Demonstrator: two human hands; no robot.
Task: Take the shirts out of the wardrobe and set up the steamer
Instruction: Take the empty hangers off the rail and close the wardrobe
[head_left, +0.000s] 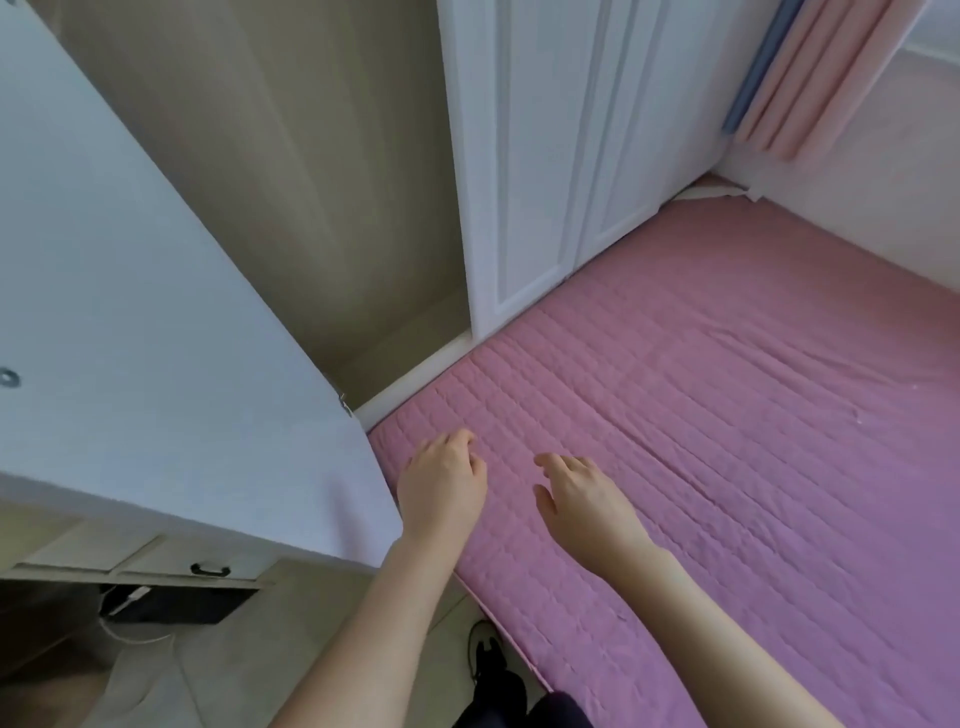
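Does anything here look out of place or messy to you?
Mostly tidy. The wardrobe door hangs open over the corner of the pink bed cover, the cover has a few creases, and a white cable trails on the floor. Both hands are empty.

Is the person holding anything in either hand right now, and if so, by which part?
Nothing is held. The left hand and right hand are both empty, fingers loosely spread, palms down over the pink quilted bed cover beside the open wardrobe door.

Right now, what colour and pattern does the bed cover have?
Pink, quilted in a stitched grid, in the head view: bed cover.
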